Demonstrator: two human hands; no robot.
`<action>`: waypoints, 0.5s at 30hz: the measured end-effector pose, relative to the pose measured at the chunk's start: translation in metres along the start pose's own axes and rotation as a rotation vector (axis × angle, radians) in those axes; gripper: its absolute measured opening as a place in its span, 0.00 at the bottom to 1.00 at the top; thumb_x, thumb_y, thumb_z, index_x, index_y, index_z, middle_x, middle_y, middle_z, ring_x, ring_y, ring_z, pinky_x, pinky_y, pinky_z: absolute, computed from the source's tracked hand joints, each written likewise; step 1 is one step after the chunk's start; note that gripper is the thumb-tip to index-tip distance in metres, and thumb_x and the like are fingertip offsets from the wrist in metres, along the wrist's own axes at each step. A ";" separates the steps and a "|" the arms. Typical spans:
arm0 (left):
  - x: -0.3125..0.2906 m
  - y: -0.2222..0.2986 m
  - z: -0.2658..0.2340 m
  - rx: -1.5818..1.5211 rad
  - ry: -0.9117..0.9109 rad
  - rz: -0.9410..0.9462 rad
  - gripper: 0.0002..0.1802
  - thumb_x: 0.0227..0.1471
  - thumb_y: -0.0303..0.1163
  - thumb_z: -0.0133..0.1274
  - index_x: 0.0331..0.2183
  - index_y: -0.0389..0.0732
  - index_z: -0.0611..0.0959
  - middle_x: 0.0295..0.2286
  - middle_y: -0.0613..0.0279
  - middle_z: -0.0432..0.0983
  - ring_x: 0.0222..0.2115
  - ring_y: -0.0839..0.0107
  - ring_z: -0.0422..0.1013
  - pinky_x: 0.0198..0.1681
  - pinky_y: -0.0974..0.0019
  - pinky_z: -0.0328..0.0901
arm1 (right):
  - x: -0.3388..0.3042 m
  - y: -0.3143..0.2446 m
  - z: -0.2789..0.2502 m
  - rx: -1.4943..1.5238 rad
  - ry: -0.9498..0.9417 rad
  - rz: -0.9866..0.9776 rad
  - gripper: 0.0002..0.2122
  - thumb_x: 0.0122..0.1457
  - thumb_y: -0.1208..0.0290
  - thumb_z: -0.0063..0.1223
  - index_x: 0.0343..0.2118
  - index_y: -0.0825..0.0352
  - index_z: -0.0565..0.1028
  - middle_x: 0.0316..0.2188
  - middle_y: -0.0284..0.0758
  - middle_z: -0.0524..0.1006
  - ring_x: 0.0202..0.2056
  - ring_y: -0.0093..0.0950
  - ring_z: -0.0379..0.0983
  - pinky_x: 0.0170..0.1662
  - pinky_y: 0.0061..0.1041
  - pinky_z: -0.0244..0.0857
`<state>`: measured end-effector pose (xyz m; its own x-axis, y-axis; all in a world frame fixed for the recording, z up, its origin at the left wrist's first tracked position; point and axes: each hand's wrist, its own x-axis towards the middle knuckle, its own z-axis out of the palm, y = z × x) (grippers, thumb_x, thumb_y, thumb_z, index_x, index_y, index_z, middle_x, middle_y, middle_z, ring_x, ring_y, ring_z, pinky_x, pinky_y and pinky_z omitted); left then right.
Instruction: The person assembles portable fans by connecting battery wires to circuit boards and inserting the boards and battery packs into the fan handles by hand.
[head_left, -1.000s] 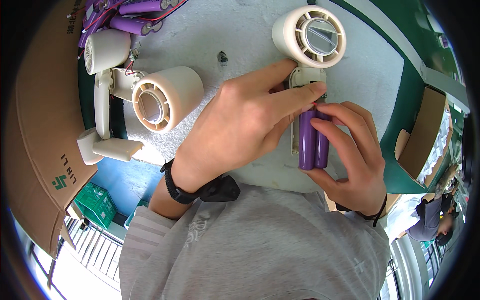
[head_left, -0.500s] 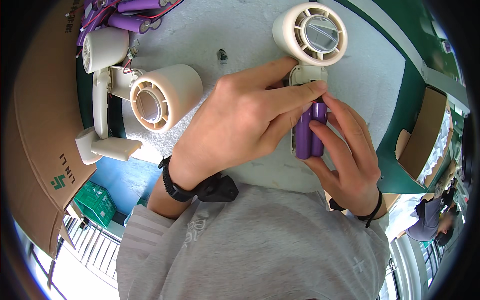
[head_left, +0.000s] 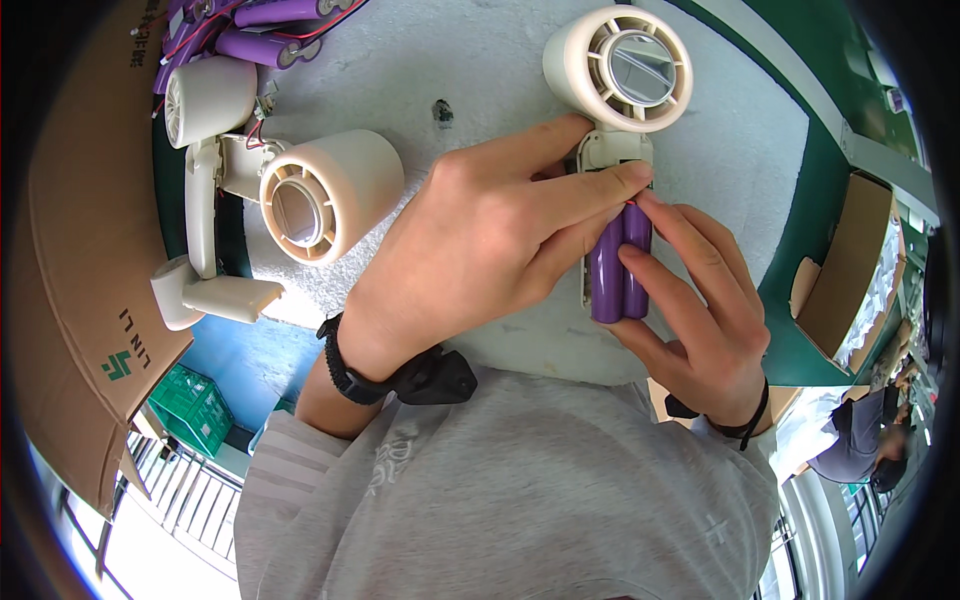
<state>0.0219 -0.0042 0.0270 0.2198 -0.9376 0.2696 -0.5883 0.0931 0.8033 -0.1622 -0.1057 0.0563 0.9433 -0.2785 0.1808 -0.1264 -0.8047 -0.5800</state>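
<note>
A cream handheld fan [head_left: 568,72] lies with its round, ribbed head away from me and its open handle toward me. Two joined purple battery cells [head_left: 607,272] rest lengthwise at the handle. My left hand [head_left: 490,225] reaches across from the left. Its index finger and thumb close at the cells' upper end, while the other fingers curl around the handle's side. From the right, my right hand [head_left: 705,310] grips the cells, fingertips on their top and right side and thumb by the lower end. Whatever sits under the left fingertips is hidden.
To the left lie another cream fan body [head_left: 355,185] and an opened fan with its handle parts [head_left: 203,205]. Purple battery packs [head_left: 258,45] with wires are piled at the far left. Cardboard boxes stand at the left [head_left: 85,250] and right [head_left: 848,265].
The right fingers have shifted slightly at the cells' upper end, and the right hand sits a little further right. The cells and fan have moved marginally. The left hand stays in place.
</note>
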 end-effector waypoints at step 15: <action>-0.001 -0.004 0.000 -0.014 0.015 -0.008 0.21 0.39 0.22 0.64 0.41 0.43 0.85 0.37 0.51 0.79 0.27 0.65 0.78 0.28 0.68 0.73 | 0.000 -0.002 0.006 -0.003 0.032 0.034 0.18 0.31 0.78 0.71 0.24 0.69 0.70 0.50 0.50 0.74 0.48 0.46 0.72 0.45 0.36 0.73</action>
<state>0.0240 -0.0042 0.0230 0.2357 -0.9332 0.2712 -0.5757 0.0908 0.8126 -0.1602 -0.1014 0.0528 0.9280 -0.3227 0.1862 -0.1594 -0.7958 -0.5842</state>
